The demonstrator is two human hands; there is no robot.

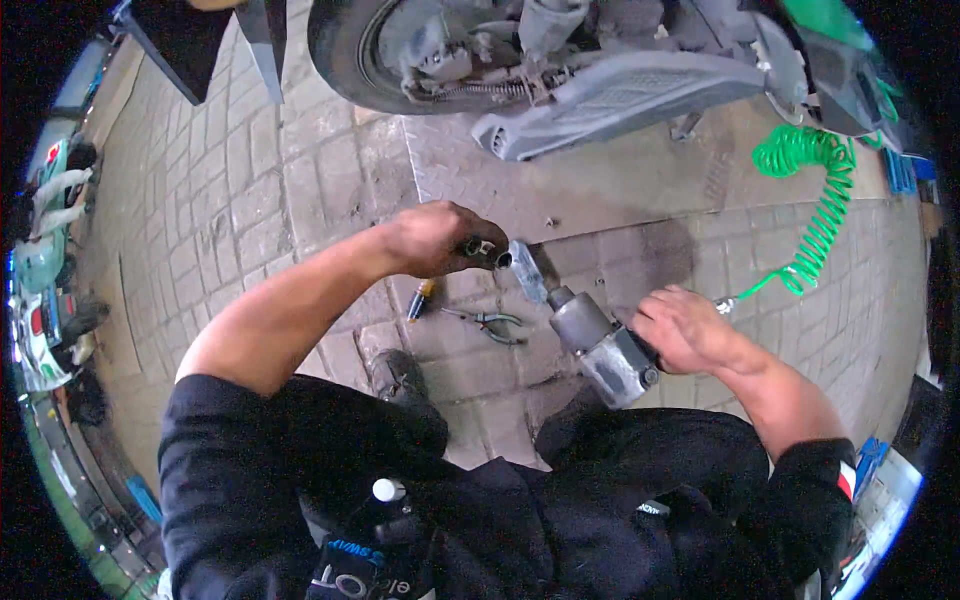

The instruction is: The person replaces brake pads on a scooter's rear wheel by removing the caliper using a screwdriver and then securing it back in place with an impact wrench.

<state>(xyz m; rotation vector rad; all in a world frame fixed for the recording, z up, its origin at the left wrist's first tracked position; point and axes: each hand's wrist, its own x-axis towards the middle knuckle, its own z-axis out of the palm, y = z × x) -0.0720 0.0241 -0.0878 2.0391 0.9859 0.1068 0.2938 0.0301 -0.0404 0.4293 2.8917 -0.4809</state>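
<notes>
My right hand (678, 328) is wrapped round the handle of a grey and black air impact wrench (598, 345). The wrench's nose points up and left, toward my other hand. Closed fingers of my left hand (440, 240) grip a dark socket (502, 260), its round open end facing the wrench; the two are apart. Between them shows a pale bluish, shiny piece (527, 273) that I cannot name. Below my left hand, pliers (485, 321) with grey-green handles lie on the paving. Beside them is a short screwdriver (421, 299) with a yellow and dark body.
A green coiled air hose (822, 225) runs from the wrench up to the right. Ahead stands a scooter with a grey footboard (630, 95) and a wheel (375, 50). A metal plate (450, 160) covers the paving beneath it. Dark legs of a stand (185, 45) are at upper left.
</notes>
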